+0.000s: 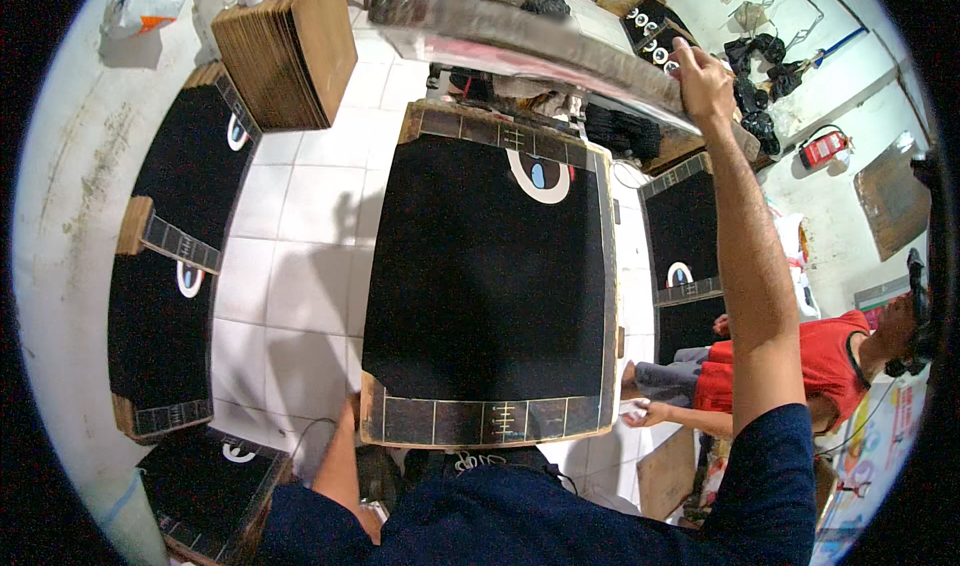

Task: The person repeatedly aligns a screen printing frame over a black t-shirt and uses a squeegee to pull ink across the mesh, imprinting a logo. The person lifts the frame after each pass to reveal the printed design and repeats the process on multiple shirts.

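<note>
My right hand grips the right end of a raised, thick-edged screen-printing frame, its fingers wrapped over the edge. The frame is slightly blurred, tilted, and pinkish below. Beneath and nearer me lies a board bearing a black cloth panel. A white-ringed eye print with a blue centre shows at the panel's far right. Strips with ruled lines run along the board's far and near ends. My left forearm reaches up to the board's near left corner, where the board hides the fingers of my left hand.
More boards with black panels and eye prints stand left and right. A tall stack of brown boards is at the far left. A person in a red top is close on my right. A fire extinguisher hangs on the wall.
</note>
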A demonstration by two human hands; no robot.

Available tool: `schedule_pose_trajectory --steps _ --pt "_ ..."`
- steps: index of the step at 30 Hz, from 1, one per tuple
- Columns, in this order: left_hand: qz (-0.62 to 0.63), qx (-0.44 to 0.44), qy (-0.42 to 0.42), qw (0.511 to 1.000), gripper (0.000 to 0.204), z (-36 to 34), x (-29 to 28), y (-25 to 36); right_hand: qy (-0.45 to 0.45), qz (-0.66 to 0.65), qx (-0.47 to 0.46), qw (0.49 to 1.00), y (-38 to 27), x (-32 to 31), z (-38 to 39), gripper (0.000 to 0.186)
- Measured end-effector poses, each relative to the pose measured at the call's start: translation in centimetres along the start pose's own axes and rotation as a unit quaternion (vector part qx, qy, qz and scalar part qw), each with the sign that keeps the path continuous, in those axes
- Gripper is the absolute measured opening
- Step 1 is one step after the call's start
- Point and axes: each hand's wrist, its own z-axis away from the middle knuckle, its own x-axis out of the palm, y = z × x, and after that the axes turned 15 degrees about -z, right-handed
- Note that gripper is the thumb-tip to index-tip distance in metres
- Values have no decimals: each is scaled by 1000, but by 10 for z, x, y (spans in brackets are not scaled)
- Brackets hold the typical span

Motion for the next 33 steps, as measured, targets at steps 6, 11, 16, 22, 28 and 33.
schedule_pose_trajectory --steps 6,11,16,22,28,33 --pt "-81 -24 3 996 31 68 77 -25 4 3 -17 1000 10 -3 -43 60" --pt "-109 -22 27 993 29 92 82 -10 0 1 -34 999 20 1 -58 59" --pt "-155 0 61 986 28 85 76 -10 -17 -7 -36 999 23 11 -60 59" --pt "-321 85 325 886 27 35 16 27 -5 18 -32 999 -10 36 -34 64" --pt "-390 95 512 760 33 -19 -180 90 14 58 -8 998 -64 116 21 64" --pt "-369 91 584 717 36 94 -319 119 85 31 -45 995 -84 128 52 61"
